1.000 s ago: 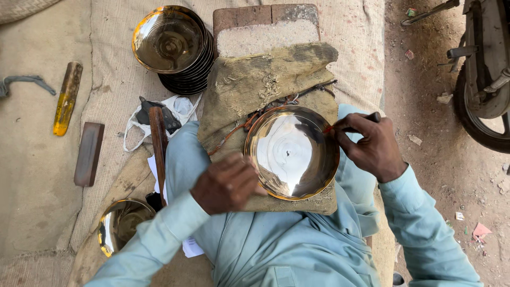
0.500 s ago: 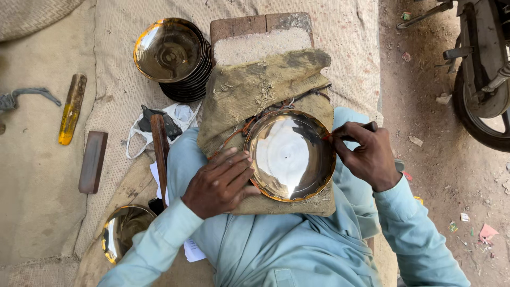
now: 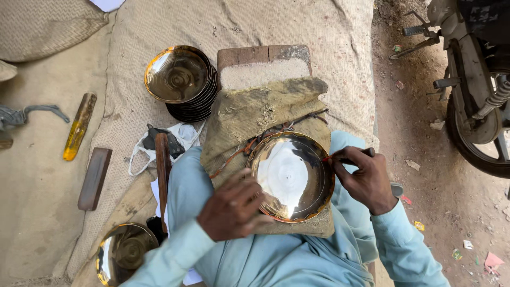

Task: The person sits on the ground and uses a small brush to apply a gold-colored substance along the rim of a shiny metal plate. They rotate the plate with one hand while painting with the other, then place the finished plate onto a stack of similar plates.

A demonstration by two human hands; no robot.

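Two hands, one dish: both of the person's hands work on a single brass dish (image 3: 291, 176) lying at the centre of the frame, rim up, on a padded cloth block (image 3: 249, 119) over the lap.
Left hand (image 3: 232, 207): lower centre, just left of and below the dish; fingers spread and curled onto its lower-left rim, steadying it. It looks blurred, so the exact grip cannot be told.
Right hand (image 3: 366, 179): right of centre, clenched around a thin dark tool (image 3: 348, 157).
Tool axis: runs roughly level across the frame, right to left; its reddish tip meets the dish's upper-right rim.
Key relation: the dish lies left of the right hand and right of the left hand, held between them; both hands touch it at opposite edges.
Lower left: one more shiny dish (image 3: 121, 252) beside the knee.
Left of the lap: a wooden-handled tool (image 3: 162, 175), a dark bar (image 3: 95, 178), a yellow stick (image 3: 79, 126), all lying lengthwise up the frame.
Upper centre-left: a stack of dishes (image 3: 183, 81) on the woven mat (image 3: 159, 26).
Far right: a motorcycle wheel (image 3: 481, 133) on bare ground.
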